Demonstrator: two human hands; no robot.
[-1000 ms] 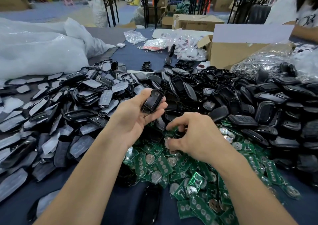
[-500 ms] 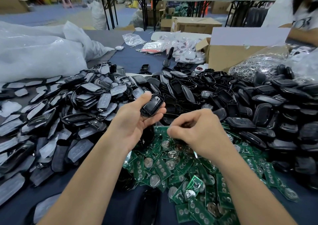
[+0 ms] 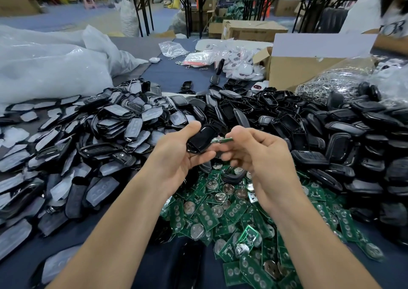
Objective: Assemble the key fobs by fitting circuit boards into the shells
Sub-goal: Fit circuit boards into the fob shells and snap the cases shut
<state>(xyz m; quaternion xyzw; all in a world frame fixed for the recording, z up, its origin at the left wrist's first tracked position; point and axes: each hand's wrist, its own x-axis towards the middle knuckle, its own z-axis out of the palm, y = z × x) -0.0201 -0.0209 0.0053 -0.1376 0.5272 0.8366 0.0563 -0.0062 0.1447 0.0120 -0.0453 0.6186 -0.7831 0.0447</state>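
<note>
My left hand [image 3: 178, 156] grips a black key fob shell [image 3: 202, 138], held tilted above the table. My right hand [image 3: 258, 156] pinches a green circuit board [image 3: 221, 140] edge-on, its tip touching the shell's right rim. Below my hands lies a heap of green circuit boards [image 3: 220, 211] with round coin cells. A pile of black shells [image 3: 331, 134] spreads to the right and behind; a pile of shells with grey button pads [image 3: 88, 134] spreads to the left.
A cardboard box [image 3: 298, 72] and a bag of metal key rings [image 3: 331, 83] stand at the back right. White plastic bags [image 3: 44, 63] fill the back left. A person in a white shirt [image 3: 379, 6] sits at the far right. Folding tables stand behind.
My right hand rose from the circuit-board heap with one board and moved up left to the shell. My left hand kept the shell and shifted slightly right.
</note>
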